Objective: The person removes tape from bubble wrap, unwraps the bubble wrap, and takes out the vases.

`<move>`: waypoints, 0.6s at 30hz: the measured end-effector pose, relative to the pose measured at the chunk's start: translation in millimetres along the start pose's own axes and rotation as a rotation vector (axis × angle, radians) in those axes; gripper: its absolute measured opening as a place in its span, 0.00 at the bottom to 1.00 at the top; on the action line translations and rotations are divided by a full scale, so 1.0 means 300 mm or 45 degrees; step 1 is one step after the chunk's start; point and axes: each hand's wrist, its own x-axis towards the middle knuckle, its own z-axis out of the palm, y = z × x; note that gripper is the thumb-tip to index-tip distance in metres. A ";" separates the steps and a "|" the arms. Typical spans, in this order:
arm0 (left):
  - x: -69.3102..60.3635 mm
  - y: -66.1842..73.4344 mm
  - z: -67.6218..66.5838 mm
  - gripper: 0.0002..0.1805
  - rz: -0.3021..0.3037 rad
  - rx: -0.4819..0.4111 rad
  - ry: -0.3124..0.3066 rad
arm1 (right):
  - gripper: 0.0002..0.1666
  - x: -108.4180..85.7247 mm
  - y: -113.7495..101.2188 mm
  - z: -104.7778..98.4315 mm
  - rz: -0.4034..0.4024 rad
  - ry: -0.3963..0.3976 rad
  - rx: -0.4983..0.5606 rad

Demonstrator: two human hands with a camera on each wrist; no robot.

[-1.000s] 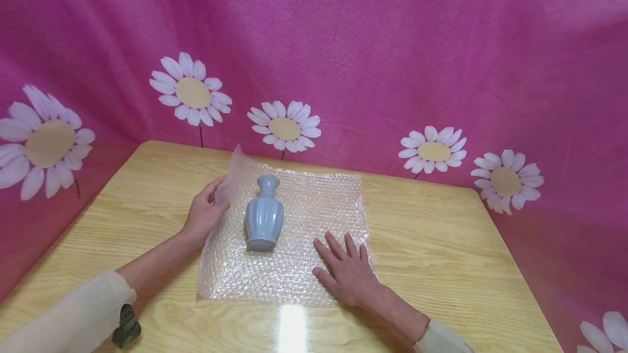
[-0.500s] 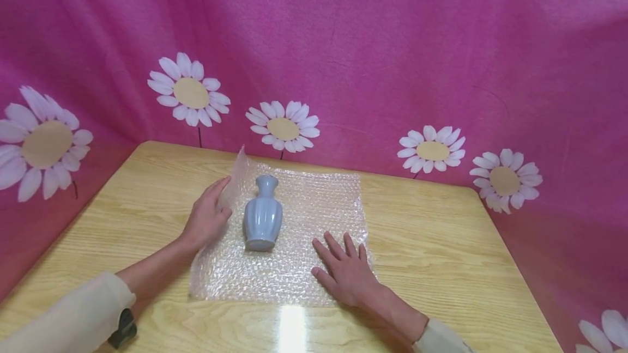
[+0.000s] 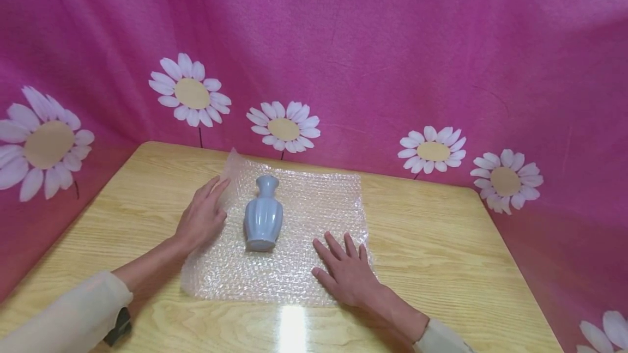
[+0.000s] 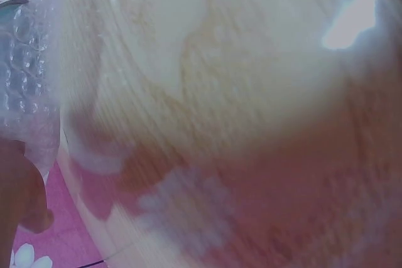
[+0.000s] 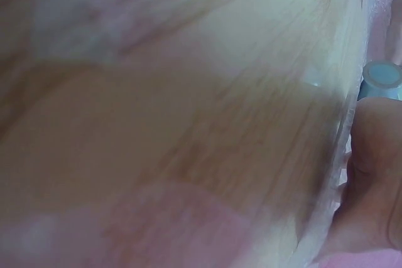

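Observation:
A glossy pale blue fluted vase (image 3: 263, 217) lies on its side on a sheet of clear bubble wrap (image 3: 294, 277), its neck toward the back of the table. At the sheet's left edge is my left hand (image 3: 201, 219), fingers reaching forward over the wrap and thumb apart from them. Close to that hand, the sheet's far left corner stands slightly raised. My right hand (image 3: 349, 277) rests with spread fingers on the near right part of the sheet. Only part of the hand (image 5: 377, 174) shows in the right wrist view, with the vase's base (image 5: 383, 75) beyond it.
The wooden table (image 3: 432, 266) extends around the sheet. A pink cloth (image 3: 343, 59) printed with white daisies hangs behind and at both sides of it. Light reflects off the table's front. A dark device (image 3: 118, 326) sits by the left sleeve.
The left part of the wrap has come down flatter and spread left. My left hand has loosened its grip on the edge and shifted slightly left. The right hand and vase stay put.

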 end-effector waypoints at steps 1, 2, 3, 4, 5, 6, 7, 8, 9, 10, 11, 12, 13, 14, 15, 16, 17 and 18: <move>0.000 -0.004 0.000 0.41 0.019 0.015 0.014 | 0.37 0.001 -0.001 0.000 0.000 -0.002 0.001; -0.001 -0.007 0.001 0.40 0.037 0.026 0.027 | 0.37 0.000 0.000 0.000 0.001 -0.003 0.000; -0.001 -0.010 0.001 0.40 0.056 0.035 0.037 | 0.37 0.000 0.000 0.000 0.000 -0.004 0.000; 0.000 -0.012 0.002 0.40 0.078 0.045 0.044 | 0.37 0.000 0.001 0.001 0.000 -0.005 0.000; 0.000 -0.013 0.001 0.40 0.102 0.060 0.050 | 0.37 -0.001 0.001 0.001 0.000 -0.003 -0.002; 0.000 -0.014 0.001 0.39 0.123 0.077 0.050 | 0.37 -0.001 0.002 0.002 0.000 -0.002 -0.002; 0.001 -0.015 0.001 0.38 0.146 0.096 0.048 | 0.37 -0.001 0.003 0.004 0.000 0.000 -0.003; 0.001 -0.016 0.001 0.38 0.166 0.115 0.042 | 0.37 -0.001 0.003 0.005 0.001 0.002 -0.003; 0.002 -0.017 0.000 0.37 0.185 0.135 0.032 | 0.37 -0.001 0.004 0.006 0.000 0.005 -0.003; 0.002 -0.016 -0.001 0.36 0.204 0.160 0.022 | 0.37 -0.001 0.004 0.007 0.000 0.006 -0.003; 0.002 -0.016 -0.002 0.34 0.216 0.183 0.010 | 0.37 -0.001 0.005 0.008 0.000 0.009 -0.001; 0.001 -0.015 -0.003 0.33 0.223 0.202 -0.006 | 0.37 -0.001 0.005 0.009 0.000 0.009 0.001; 0.000 -0.015 -0.003 0.32 0.229 0.218 -0.023 | 0.37 -0.001 0.006 0.009 0.000 0.010 0.002; -0.001 -0.014 -0.004 0.31 0.232 0.234 -0.040 | 0.37 -0.001 0.006 0.009 -0.001 0.010 0.005; -0.002 -0.014 -0.004 0.31 0.234 0.251 -0.059 | 0.37 -0.001 0.006 0.009 -0.003 0.012 0.006; -0.003 -0.015 -0.003 0.30 0.238 0.269 -0.074 | 0.37 -0.002 0.006 0.009 -0.005 0.012 0.006; -0.004 -0.016 -0.003 0.30 0.241 0.283 -0.090 | 0.37 -0.002 0.005 0.008 -0.007 0.011 0.006; -0.005 -0.016 -0.002 0.30 0.244 0.295 -0.101 | 0.37 -0.002 0.005 0.008 -0.008 0.010 0.004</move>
